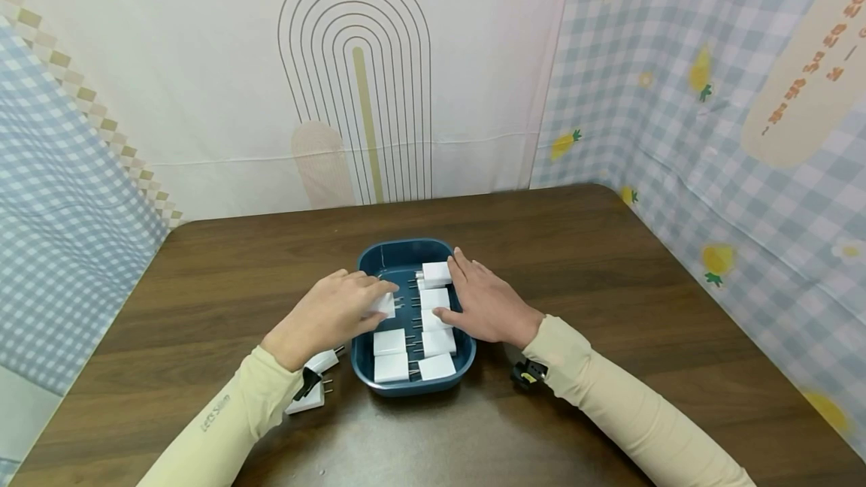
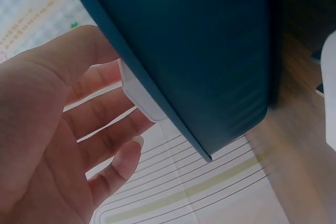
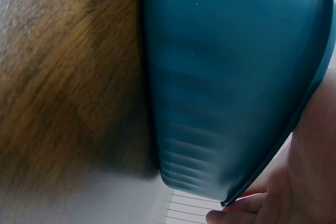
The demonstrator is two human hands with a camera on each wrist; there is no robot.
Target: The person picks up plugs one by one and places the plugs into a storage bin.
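Head view: from here I see the bench bearing a blue tray, the right hand resting fingers spread on its right-side chargers, the left hand pinching one charger inside the left rim, whose prongs might snag those opposite if tilted.

The tray stands mid-frame on the desk, a cloth behind it. Plug adapters line the tray's right side; two adapters lie at its lower left. Outside, left of the tray, two loose adapters rest on the desk.
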